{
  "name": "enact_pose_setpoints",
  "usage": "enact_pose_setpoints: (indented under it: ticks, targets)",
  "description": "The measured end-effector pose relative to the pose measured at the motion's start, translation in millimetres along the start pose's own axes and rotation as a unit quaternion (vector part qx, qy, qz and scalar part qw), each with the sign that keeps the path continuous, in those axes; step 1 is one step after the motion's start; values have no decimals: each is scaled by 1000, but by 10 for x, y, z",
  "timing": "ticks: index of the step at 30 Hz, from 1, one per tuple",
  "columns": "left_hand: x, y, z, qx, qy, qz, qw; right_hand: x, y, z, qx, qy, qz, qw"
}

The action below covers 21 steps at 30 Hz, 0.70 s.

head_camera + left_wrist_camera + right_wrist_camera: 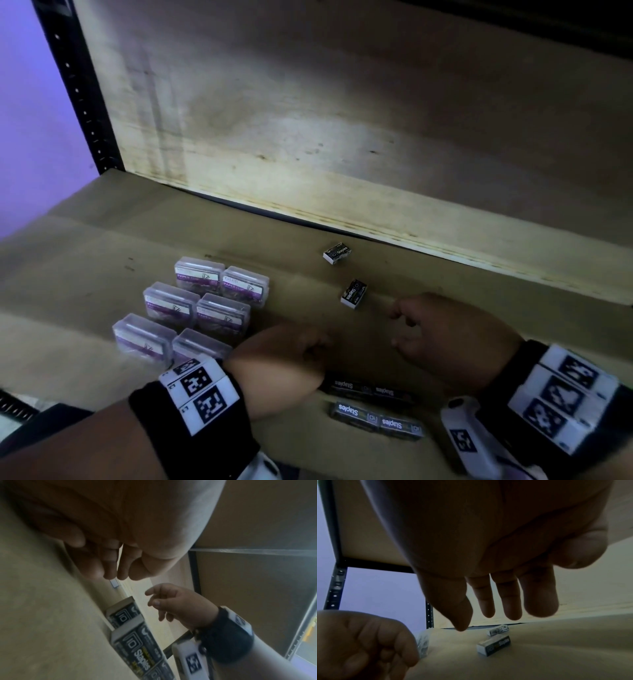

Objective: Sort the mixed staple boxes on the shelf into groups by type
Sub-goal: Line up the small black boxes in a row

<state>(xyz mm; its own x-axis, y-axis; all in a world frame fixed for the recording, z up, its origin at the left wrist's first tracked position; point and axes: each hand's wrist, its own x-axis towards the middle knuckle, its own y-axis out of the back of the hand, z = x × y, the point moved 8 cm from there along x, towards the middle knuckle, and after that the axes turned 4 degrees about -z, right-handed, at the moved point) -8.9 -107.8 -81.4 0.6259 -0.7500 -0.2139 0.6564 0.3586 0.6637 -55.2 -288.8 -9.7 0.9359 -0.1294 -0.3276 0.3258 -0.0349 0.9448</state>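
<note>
Two loose black staple boxes lie on the brown shelf board [85, 260]: the far staple box [337, 253] near the back panel and the near staple box [354, 294], also the near staple box [494, 645] in the right wrist view. My right hand [399, 325] hovers just right of the near box, fingers straight and empty [488, 615]. My left hand [317, 346] is curled in a fist holding nothing [368, 642]. Several staple boxes [375, 414] sit in rows at the front, below both hands, also the rows [137, 649].
Several clear paper clip boxes [195, 308] with purple labels stand grouped in two columns at the left. A wooden back panel [308, 120] closes the shelf behind. A black perforated upright [78, 89] stands at the far left corner.
</note>
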Motion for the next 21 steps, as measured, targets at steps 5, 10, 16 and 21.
enact_pose_setpoints:
  ticks: [5, 10, 16, 21]
  targets:
    - [14, -4, -25, -2, -7, 9, 1000, 233, 57, -77, -41, 3, -16, 999]
    - [1, 14, 32, 0, -30, 6, 1000, 587, 71, -190, -72, 21, -13, 997]
    - [58, -37, -19, 47, -42, 11, 998, 901, 15, -312, -86, 81, -17, 993]
    - [52, -42, -57, 44, -36, 8, 998, 995, -69, -404, -116, 110, -61, 985]
